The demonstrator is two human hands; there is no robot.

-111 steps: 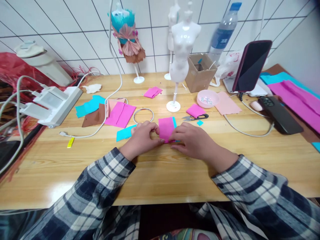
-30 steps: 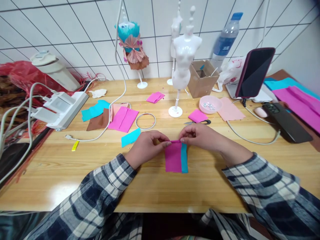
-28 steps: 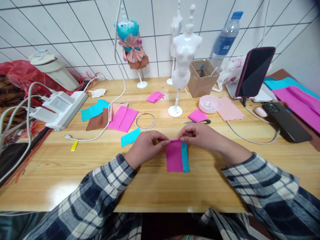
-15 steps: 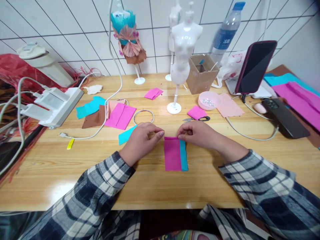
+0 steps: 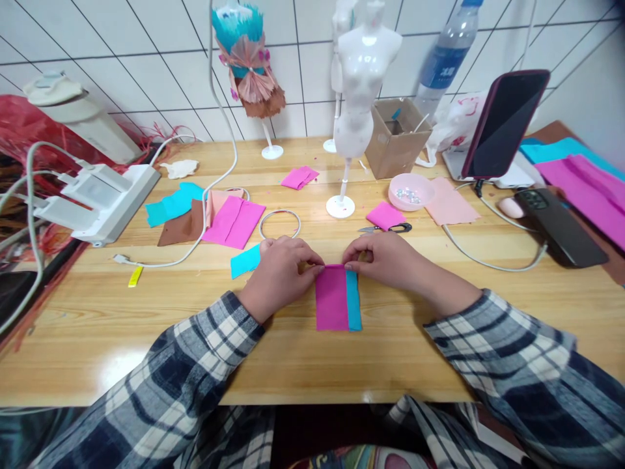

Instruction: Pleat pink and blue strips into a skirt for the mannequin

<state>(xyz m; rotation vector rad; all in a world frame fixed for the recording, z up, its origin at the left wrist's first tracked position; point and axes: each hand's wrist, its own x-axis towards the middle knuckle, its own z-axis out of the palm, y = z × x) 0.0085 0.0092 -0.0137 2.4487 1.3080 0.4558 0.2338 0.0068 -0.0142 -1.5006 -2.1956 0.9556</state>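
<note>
A magenta sheet of crepe paper [image 5: 332, 301] lies on the table in front of me, with a blue sheet [image 5: 353, 302] showing along its right side. The magenta top edge looks folded into a narrow strip. At its upper left corner my left hand [image 5: 286, 277] is closed, thumb and finger pinching the paper. My right hand [image 5: 385, 259] pinches the same edge near the upper right corner, where magenta meets blue. Another blue piece [image 5: 245, 261] sticks out beside my left hand. Small scissors [image 5: 401, 228] lie just beyond my right hand, partly beneath a folded pink piece [image 5: 385, 215].
A white mannequin [image 5: 359, 91] stands behind my hands, and a paper-dressed one [image 5: 251, 71] further left. A pink bowl of beads [image 5: 411, 192], a cardboard box [image 5: 396, 140] and phones [image 5: 561, 228] sit right. Folded papers [image 5: 234, 221], a cable [image 5: 183, 260] and a power strip [image 5: 114, 205] occupy the left.
My left hand has moved slightly right and now touches the paper's upper left corner. The sheets have shifted a little left relative to my right hand, which keeps its pinch.
</note>
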